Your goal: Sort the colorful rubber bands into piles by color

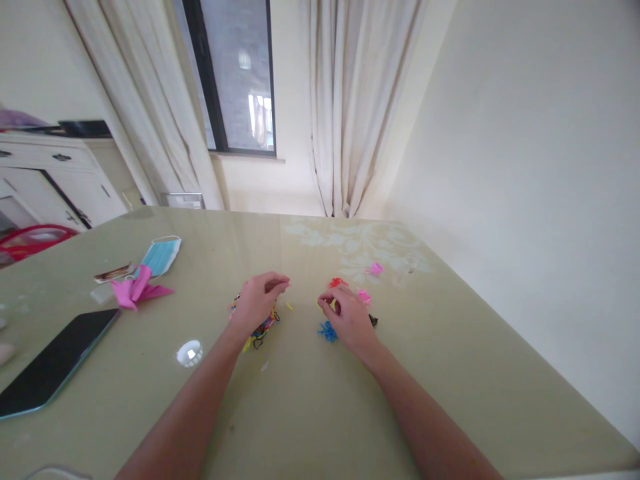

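My left hand [256, 301] is over a mixed pile of small colourful rubber bands [261, 328], with thumb and fingers pinched together. Whatever is in that pinch is too small to make out. A single yellow band [289, 306] lies just below its fingertips. My right hand [349, 318] is also closed in a pinch, above small heaps sorted by colour. Around it are a blue heap [328, 331], a red heap [337, 283], a pink heap [364, 296] and a black heap [373, 321]. A bit of yellow shows by its fingertips; the hand partly covers it.
Another pink bunch [376, 269] lies farther back on the glossy table [300, 413]. To the left are a dark flat device [60, 360], a pink folded-paper figure [139, 289], a blue face mask [161, 257] and a shiny round object [189, 353]. A wall borders the right side.
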